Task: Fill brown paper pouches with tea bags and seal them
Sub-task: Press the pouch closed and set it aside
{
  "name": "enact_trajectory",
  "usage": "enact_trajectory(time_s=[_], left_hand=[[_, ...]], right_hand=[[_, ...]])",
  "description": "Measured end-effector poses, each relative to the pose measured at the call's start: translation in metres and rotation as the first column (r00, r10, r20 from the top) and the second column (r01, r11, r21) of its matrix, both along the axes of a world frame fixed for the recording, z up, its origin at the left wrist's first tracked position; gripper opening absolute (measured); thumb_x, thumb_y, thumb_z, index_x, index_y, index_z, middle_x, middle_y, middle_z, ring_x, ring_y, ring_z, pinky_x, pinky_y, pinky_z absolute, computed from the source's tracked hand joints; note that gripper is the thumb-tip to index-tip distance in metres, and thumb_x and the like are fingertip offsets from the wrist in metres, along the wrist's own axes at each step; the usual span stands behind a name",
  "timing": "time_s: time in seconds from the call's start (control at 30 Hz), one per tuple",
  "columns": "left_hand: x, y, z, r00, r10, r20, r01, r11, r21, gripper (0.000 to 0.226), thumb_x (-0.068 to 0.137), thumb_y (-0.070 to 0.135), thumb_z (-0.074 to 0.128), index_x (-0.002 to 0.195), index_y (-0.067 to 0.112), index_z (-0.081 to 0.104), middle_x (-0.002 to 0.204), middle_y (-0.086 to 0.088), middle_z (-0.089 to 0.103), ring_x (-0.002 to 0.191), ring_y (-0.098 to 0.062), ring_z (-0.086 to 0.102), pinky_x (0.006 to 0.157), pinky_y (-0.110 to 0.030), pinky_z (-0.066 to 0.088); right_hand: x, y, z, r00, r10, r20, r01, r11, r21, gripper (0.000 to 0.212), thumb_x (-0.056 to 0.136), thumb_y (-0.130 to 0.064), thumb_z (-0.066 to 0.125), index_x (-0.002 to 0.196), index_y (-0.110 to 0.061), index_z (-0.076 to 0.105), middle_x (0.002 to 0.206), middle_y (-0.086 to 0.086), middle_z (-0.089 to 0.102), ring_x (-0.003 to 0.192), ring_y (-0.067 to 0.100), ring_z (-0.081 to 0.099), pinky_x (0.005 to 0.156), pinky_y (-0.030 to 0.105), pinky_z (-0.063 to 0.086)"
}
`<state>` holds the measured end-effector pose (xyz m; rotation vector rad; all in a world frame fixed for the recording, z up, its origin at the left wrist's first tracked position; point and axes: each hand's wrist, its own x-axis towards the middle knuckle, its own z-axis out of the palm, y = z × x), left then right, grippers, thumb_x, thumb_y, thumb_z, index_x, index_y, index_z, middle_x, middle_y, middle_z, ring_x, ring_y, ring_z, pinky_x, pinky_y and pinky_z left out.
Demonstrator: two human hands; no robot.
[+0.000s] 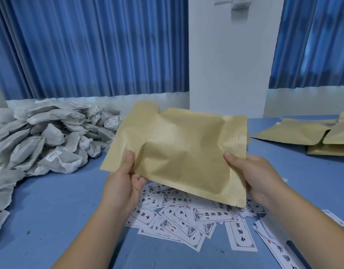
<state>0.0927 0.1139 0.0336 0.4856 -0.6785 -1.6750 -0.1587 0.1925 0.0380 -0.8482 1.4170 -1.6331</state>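
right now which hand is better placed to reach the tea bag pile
Probably left: the tea bags lie left of the pouch, beside the left hand; the right hand grips the opposite edge.

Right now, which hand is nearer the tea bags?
Left. The left hand grips the left edge of the pouch, just right of the tea bags; the right hand grips the pouch's other edge, farther from them.

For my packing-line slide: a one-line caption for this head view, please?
Left hand and right hand hold a brown pouch over printed labels, tea bags heaped left, spare pouches right.
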Motion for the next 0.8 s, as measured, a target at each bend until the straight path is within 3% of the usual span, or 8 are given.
enact_trajectory(time_s=[0.07, 0.13, 0.23, 0.33, 0.43, 0.53, 0.63, 0.8], left_hand=[[-0.003, 0.004, -0.001, 0.995, 0.06, 0.074, -0.054, 0.995, -0.079, 0.023, 0.093, 0.024, 0.056, 0.108, 0.009, 0.064, 0.103, -0.006, 0.074, 0.089, -0.019, 0.072, 0.064, -0.041, 0.061], [-0.005, 0.008, -0.002, 0.977, 0.126, 0.174, -0.098, 0.981, -0.165, 0.023, 0.089, 0.027, 0.059, 0.108, 0.015, 0.065, 0.103, -0.002, 0.074, 0.09, -0.018, 0.072, 0.067, -0.041, 0.061], [-0.009, 0.011, -0.007, 0.913, 0.274, 0.301, -0.22, 0.954, -0.202, 0.017, 0.095, 0.027, 0.059, 0.105, 0.018, 0.068, 0.1, 0.004, 0.075, 0.09, -0.016, 0.072, 0.062, -0.029, 0.059], [-0.015, 0.01, -0.012, 0.87, 0.37, 0.325, -0.343, 0.929, -0.139, 0.013, 0.094, 0.025, 0.061, 0.102, 0.019, 0.07, 0.095, 0.006, 0.075, 0.088, -0.016, 0.072, 0.062, -0.03, 0.056], [-0.019, 0.01, -0.012, 0.869, 0.368, 0.331, -0.353, 0.93, -0.107, 0.012, 0.094, 0.019, 0.061, 0.102, 0.019, 0.069, 0.093, 0.007, 0.075, 0.086, -0.015, 0.072, 0.059, -0.028, 0.055], [-0.02, 0.013, -0.009, 0.924, 0.273, 0.27, -0.264, 0.962, -0.07, 0.018, 0.095, 0.016, 0.059, 0.112, 0.013, 0.065, 0.099, 0.002, 0.075, 0.086, -0.016, 0.073, 0.054, -0.027, 0.056], [-0.02, 0.016, -0.007, 0.98, 0.061, 0.192, -0.05, 0.997, -0.059, 0.026, 0.095, 0.023, 0.055, 0.116, 0.008, 0.061, 0.102, -0.009, 0.074, 0.087, -0.023, 0.073, 0.056, -0.03, 0.058], [-0.026, 0.019, -0.004, 0.858, -0.106, 0.502, 0.192, 0.974, -0.123, 0.039, 0.075, 0.027, 0.068, 0.107, 0.006, 0.061, 0.091, -0.025, 0.072, 0.072, -0.031, 0.073, 0.054, -0.025, 0.057]], right_hand=[[0.001, -0.001, -0.004, 0.993, -0.115, 0.011, 0.115, 0.993, 0.03, 0.018, 0.088, -0.032, 0.067, 0.091, -0.014, 0.071, 0.082, 0.0, 0.076, 0.075, 0.019, 0.073, 0.07, 0.033, 0.056], [0.002, -0.002, -0.004, 0.967, -0.248, -0.058, 0.249, 0.968, 0.021, 0.029, 0.092, -0.04, 0.06, 0.082, -0.015, 0.07, 0.074, -0.004, 0.074, 0.071, 0.015, 0.069, 0.068, 0.028, 0.052], [0.001, -0.002, -0.002, 0.86, -0.431, -0.273, 0.425, 0.901, -0.085, 0.053, 0.095, -0.045, 0.05, 0.072, 0.003, 0.056, 0.064, 0.005, 0.056, 0.061, 0.02, 0.051, 0.058, 0.029, 0.039], [0.001, -0.003, 0.003, 0.76, -0.5, -0.416, 0.467, 0.864, -0.187, 0.049, 0.097, -0.04, 0.047, 0.062, -0.007, 0.037, 0.059, 0.004, 0.035, 0.055, 0.019, 0.032, 0.05, 0.029, 0.026], [0.0, -0.003, 0.006, 0.737, -0.5, -0.454, 0.453, 0.865, -0.217, 0.046, 0.098, -0.035, 0.047, 0.064, -0.005, 0.04, 0.06, 0.006, 0.036, 0.055, 0.018, 0.031, 0.046, 0.026, 0.024], [-0.006, 0.001, 0.004, 0.755, -0.495, -0.429, 0.442, 0.869, -0.223, 0.045, 0.097, -0.035, 0.049, 0.064, -0.006, 0.039, 0.062, 0.005, 0.038, 0.058, 0.018, 0.034, 0.053, 0.033, 0.026], [-0.015, 0.005, 0.008, 0.754, -0.511, -0.412, 0.462, 0.859, -0.22, 0.048, 0.096, -0.036, 0.051, 0.067, 0.002, 0.043, 0.066, 0.009, 0.042, 0.06, 0.019, 0.036, 0.054, 0.033, 0.027], [-0.039, 0.016, 0.015, 0.708, -0.553, -0.439, 0.511, 0.831, -0.222, 0.048, 0.096, -0.035, 0.052, 0.064, 0.001, 0.043, 0.064, 0.01, 0.045, 0.061, 0.022, 0.04, 0.054, 0.033, 0.029]])
